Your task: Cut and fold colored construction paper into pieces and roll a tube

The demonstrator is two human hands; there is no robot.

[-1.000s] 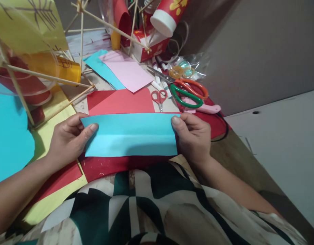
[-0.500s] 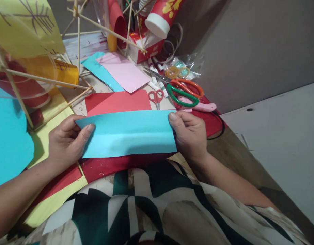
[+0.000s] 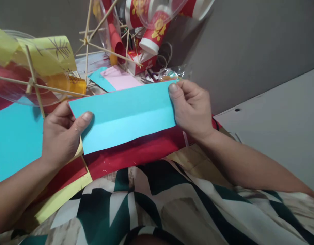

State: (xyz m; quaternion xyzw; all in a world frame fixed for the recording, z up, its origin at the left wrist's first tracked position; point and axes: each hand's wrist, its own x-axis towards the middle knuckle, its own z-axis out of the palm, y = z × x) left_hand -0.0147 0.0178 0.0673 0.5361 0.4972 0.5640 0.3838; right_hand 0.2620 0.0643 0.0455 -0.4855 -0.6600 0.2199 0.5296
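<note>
I hold a folded light-blue paper strip [image 3: 126,114] with a lengthwise crease, lifted above the table and tilted up toward the right. My left hand [image 3: 61,134] pinches its left end, thumb on top. My right hand [image 3: 191,107] pinches its right end, thumb on top. The strip hides the scissors and the red sheet seen before.
Red paper [image 3: 136,151] lies under the strip, with yellow paper [image 3: 62,195] and a big blue sheet [image 3: 14,136] at the left. A bamboo-stick frame [image 3: 34,85], an orange cup [image 3: 67,85], pink paper [image 3: 120,78], red paper cups [image 3: 153,39] and a red box [image 3: 140,64] crowd the back. Grey wall to the right.
Both hands have raised the blue strip up and away from me, its right end higher. It now covers the scissors and red sheet. The view has tilted upward.
</note>
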